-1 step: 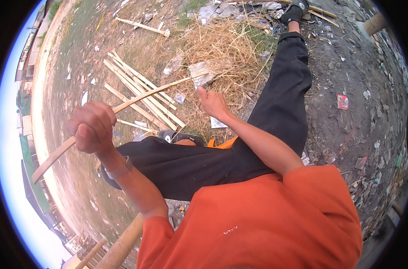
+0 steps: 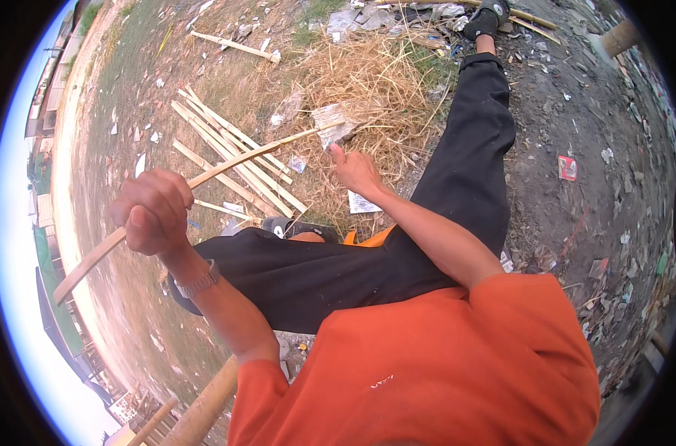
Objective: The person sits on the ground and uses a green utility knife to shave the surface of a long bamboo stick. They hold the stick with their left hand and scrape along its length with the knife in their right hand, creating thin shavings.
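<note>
Tan strip (image 2: 234,161), single, bowed, held slantwise

Ground (image 2: 576,111): dry, littered, uneven; probably poor backing if the strip were pressed against it.

Trousers (image 2: 464,141): black, legs spread wide; the cloth might snag on a rough end swung sideways.

Straw (image 2: 375,82): loose heap beyond the right hand (image 2: 353,172); could let the strip's thin end skid, having little firmness.

Loose strips (image 2: 206,131): several, pale, lying in a rough fan on the ground; a dip of the held piece might tangle with them.

Tan strip, as above: passes through the left hand (image 2: 156,212) and ends just above the right thumb, with a free tail outside the fist. Likeliest faults: splitting or springing back, should the bend deepen.

Hands: two, well apart. Left, fist wrapped tightly round the strip; splinters possible if it slid through. Right, thumb raised near the thin end; contact, or anything in its fingers, cannot be told. A flick of the tip could strike that thumb.
</note>
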